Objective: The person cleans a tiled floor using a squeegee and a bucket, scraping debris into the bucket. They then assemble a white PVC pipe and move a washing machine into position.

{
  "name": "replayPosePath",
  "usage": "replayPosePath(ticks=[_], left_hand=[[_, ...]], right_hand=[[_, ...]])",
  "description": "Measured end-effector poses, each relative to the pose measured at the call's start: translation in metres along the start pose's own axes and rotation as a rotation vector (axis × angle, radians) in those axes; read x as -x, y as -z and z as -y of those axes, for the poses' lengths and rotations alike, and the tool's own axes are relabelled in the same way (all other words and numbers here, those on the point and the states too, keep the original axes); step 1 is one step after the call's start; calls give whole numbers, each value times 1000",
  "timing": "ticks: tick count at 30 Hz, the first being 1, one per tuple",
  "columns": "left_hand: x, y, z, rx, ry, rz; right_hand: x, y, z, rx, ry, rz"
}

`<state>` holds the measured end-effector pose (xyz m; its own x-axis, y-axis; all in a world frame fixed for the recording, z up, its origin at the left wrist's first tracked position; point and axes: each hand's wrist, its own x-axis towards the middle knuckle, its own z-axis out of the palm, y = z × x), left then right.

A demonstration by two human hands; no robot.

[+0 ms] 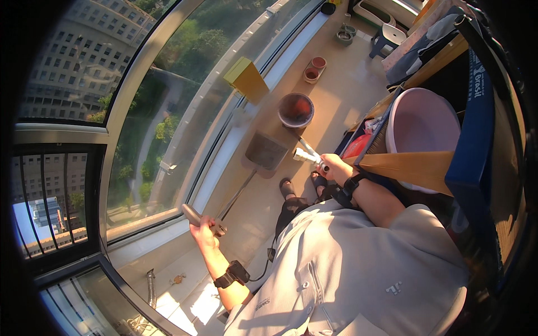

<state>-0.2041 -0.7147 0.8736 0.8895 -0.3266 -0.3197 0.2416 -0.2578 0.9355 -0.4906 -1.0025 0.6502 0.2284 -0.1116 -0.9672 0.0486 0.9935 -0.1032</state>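
My left hand (204, 234) is closed around a beige plastic handle (192, 214) near the window sill. A thin metal rod (238, 194) runs from beside that hand to a translucent grey-brown dustpan (266, 153) on the floor. At the right, my right hand (335, 167) grips a white plastic handle or pipe fitting (306, 156) with open tubular ends. A pale shaft (308, 145) extends from beneath it towards the floor; its lower end is hidden. Both wrists wear black straps with small devices.
A dark bucket (296, 110), two reddish pots (311, 74) and metal bowls (344, 37) stand on the tiled floor. A yellow box (246, 77) is by the window. At the right, a pink basin (422, 122) rests among cardboard boxes; a blue stool (384, 40) stands farther off.
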Motion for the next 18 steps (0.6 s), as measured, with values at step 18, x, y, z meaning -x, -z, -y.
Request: replayPosePath(ticks=[18], left_hand=[[-95, -92, -72, 91, -111, 636]], right_hand=[[27, 33, -18, -113, 171, -125]])
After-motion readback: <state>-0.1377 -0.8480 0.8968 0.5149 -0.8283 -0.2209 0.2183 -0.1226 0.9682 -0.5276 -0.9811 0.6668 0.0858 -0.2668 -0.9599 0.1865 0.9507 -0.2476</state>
